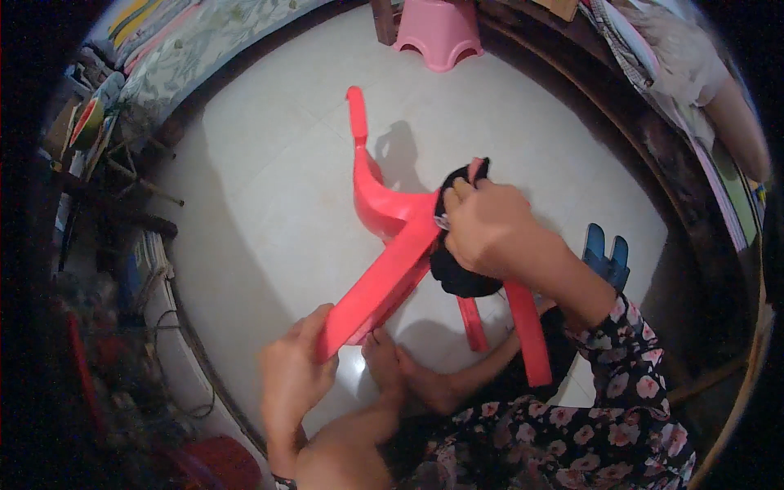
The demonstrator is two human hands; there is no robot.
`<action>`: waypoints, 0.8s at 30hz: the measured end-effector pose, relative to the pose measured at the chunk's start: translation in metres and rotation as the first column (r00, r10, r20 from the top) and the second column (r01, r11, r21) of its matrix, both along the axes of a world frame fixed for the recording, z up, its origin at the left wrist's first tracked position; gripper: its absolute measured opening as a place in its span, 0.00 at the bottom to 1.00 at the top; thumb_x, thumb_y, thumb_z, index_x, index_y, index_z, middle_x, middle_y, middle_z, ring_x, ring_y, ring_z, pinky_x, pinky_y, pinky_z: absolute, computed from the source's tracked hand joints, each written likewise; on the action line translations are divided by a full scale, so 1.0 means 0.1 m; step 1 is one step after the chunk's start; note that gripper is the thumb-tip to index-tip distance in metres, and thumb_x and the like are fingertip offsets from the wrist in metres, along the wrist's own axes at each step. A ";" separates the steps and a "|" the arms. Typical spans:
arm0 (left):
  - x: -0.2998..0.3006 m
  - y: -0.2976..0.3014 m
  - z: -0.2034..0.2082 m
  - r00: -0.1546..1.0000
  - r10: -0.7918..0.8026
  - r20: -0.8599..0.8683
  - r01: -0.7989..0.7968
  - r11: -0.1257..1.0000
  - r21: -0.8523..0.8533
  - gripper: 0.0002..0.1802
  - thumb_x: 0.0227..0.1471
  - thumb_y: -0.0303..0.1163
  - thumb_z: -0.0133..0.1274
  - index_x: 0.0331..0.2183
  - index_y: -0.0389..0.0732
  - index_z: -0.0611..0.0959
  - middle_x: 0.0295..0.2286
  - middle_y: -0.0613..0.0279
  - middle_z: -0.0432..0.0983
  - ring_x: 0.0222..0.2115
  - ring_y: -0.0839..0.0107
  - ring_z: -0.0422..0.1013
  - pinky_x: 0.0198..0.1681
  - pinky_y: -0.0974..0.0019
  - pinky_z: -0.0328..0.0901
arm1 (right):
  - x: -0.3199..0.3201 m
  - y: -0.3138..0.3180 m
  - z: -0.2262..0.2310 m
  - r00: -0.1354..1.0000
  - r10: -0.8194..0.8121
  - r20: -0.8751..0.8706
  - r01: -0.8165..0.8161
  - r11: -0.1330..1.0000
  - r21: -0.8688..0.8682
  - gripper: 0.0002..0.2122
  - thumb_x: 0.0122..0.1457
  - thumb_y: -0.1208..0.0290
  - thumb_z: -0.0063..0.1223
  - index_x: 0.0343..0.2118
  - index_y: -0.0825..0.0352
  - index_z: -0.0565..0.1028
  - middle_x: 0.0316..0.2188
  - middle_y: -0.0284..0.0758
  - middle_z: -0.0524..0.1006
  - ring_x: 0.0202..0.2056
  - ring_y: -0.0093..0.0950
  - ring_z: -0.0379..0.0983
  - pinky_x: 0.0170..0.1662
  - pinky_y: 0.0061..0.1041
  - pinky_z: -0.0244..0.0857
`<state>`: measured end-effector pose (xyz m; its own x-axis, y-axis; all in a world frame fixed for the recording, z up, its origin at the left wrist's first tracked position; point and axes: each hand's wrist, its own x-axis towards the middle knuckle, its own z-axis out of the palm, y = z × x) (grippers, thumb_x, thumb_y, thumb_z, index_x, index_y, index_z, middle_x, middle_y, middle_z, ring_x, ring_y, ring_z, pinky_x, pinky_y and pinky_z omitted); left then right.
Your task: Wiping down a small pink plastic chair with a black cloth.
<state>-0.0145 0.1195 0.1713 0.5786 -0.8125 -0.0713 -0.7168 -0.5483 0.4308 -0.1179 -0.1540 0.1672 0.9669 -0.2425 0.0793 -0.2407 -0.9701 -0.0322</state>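
A bright pink-red plastic frame (pixel 380 278) with several long legs and one curved arm is tilted above the floor in front of me. My left hand (pixel 298 371) is closed round the end of its nearest left leg. My right hand (pixel 490 224) is closed on a black cloth piece (pixel 461 273) at the frame's middle, where the legs meet. The fingers pinch the cloth's upper edge, and a small pink tip sticks out above them. How the cloth joins the frame is hidden behind the hand.
A pink plastic stool (pixel 441 33) stands at the far side of the pale tiled floor (pixel 269 147). Blue slippers (pixel 606 251) lie to the right. My bare feet (pixel 388 359) are below the frame. Dark furniture lines both sides, with another person's arm (pixel 731 122) at upper right.
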 end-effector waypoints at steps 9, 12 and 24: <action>0.00 -0.05 0.00 1.000 -0.013 -0.012 0.012 0.999 -0.033 0.31 0.33 0.24 0.57 0.46 0.44 0.74 0.33 0.49 0.76 0.31 0.49 0.73 0.32 0.55 0.68 | -0.15 0.03 0.09 0.995 0.059 0.085 -0.055 0.997 -0.048 0.11 0.44 0.68 0.53 0.26 0.73 0.73 0.26 0.45 0.75 0.28 0.40 0.74 0.31 0.35 0.69; 0.00 -0.03 0.02 1.000 -0.022 0.005 0.022 1.000 -0.002 0.30 0.34 0.24 0.56 0.46 0.42 0.74 0.33 0.48 0.76 0.31 0.49 0.73 0.33 0.55 0.68 | 0.16 0.03 0.07 0.987 -0.057 -0.153 0.059 0.998 0.010 0.08 0.44 0.68 0.51 0.23 0.66 0.78 0.25 0.43 0.78 0.29 0.37 0.77 0.30 0.34 0.70; 0.05 -0.13 0.20 0.987 -0.152 0.049 0.159 0.905 -0.394 0.59 0.34 0.54 0.66 0.60 0.38 0.55 0.55 0.43 0.58 0.55 0.50 0.58 0.56 0.54 0.56 | -0.20 -0.10 0.13 0.799 -0.071 0.597 -0.495 0.487 0.720 0.15 0.48 0.77 0.47 0.41 0.72 0.73 0.45 0.44 0.74 0.49 0.31 0.69 0.56 0.29 0.56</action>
<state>-0.0100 0.1063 0.1909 0.4405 -0.8518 0.2837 -0.7883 -0.2157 0.5762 -0.1383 -0.1642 0.1805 0.8655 -0.2558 0.4306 0.2985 -0.4269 -0.8536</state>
